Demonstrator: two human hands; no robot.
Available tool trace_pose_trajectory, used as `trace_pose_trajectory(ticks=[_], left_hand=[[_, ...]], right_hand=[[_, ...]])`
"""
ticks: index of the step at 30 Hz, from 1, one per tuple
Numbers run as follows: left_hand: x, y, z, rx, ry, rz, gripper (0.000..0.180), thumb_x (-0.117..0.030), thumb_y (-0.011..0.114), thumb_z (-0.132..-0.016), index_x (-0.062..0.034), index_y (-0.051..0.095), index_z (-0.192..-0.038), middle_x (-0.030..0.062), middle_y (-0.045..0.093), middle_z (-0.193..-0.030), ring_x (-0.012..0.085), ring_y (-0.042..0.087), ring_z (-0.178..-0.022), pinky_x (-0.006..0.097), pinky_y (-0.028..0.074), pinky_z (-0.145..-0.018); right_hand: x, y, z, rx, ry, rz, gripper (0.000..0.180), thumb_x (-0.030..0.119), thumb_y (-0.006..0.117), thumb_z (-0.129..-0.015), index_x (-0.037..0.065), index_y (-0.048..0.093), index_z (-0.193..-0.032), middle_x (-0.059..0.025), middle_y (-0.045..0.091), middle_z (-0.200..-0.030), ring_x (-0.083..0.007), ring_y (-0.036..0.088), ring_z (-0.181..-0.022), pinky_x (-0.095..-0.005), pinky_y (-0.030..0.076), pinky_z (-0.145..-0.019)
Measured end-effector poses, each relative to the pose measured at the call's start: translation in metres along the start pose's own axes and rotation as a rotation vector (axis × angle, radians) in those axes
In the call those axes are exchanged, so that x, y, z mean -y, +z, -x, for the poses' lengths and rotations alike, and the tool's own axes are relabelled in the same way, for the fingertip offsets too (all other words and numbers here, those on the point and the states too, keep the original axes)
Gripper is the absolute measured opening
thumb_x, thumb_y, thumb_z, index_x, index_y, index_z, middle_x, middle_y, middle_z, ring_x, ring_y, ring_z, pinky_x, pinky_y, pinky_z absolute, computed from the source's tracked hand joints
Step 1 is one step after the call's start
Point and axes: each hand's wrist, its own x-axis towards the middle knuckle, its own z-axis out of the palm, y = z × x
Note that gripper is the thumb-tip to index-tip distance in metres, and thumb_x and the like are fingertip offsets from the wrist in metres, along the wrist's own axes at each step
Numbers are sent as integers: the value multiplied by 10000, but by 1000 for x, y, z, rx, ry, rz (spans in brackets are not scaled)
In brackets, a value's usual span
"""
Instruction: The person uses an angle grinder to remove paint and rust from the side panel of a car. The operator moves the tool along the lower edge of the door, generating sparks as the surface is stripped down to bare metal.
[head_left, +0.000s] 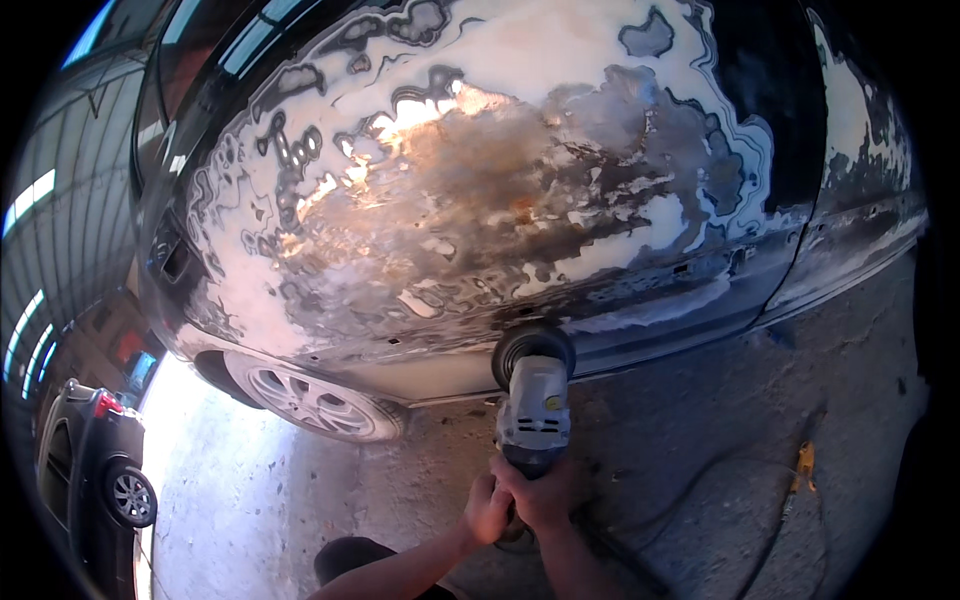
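Note:
My left hand (487,508) and my right hand (542,490) are both closed round the rear end of a grey power sander (538,400), close together. Its black round disc (505,352) is at the lower edge of a car's side panel (600,170) and appears to touch it. That panel is dark, with large patches of paint worn down to pale filler, ringed layers and brownish bare metal. My fingers hide the sander's grip.
The car's silver wheel (315,398) stands left of the sander. On the concrete floor (450,460), a dark cable (765,555) runs to a yellow connector (804,465) at the right. A second dark car (90,470) stands far left, beside a corrugated wall (80,160).

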Motion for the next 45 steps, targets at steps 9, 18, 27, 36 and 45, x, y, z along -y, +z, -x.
trace_pose_trajectory(ticks=[9,18,27,36,45], left_hand=[[2,10,-1,-70,-54,56,435,-364,440,-884,44,579,-819,189,599,-679,221,586,-639,352,423,-548],[22,10,4,-94,36,50,427,-368,457,-879,44,567,-868,196,604,-750,264,593,-698,377,436,-579],[3,8,2,-86,1,110,467,-419,469,-879,32,544,-974,184,600,-878,227,586,-797,354,456,-634],[-3,12,1,-149,13,47,434,-367,435,-894,40,572,-956,164,616,-832,242,601,-790,343,467,-676],[9,8,1,-152,263,-187,427,-356,404,-908,28,568,-999,180,603,-901,280,591,-843,362,462,-735]], right_hand=[[-8,-2,-3,12,-46,-10,253,46,715,-662,34,585,-878,-20,605,-760,-100,582,-634,-262,470,-572],[-4,1,-3,15,-135,63,282,39,716,-661,34,578,-906,-25,609,-771,-111,589,-647,-264,475,-581],[5,3,-1,20,-45,83,284,123,753,-643,33,615,-874,-33,638,-803,-109,609,-679,-269,486,-626],[9,-2,-3,104,-4,111,387,211,767,-658,27,624,-967,-71,660,-900,-167,637,-832,-315,496,-757],[13,-2,-6,116,25,161,399,229,776,-644,33,629,-959,-88,669,-891,-182,649,-825,-324,499,-756]])
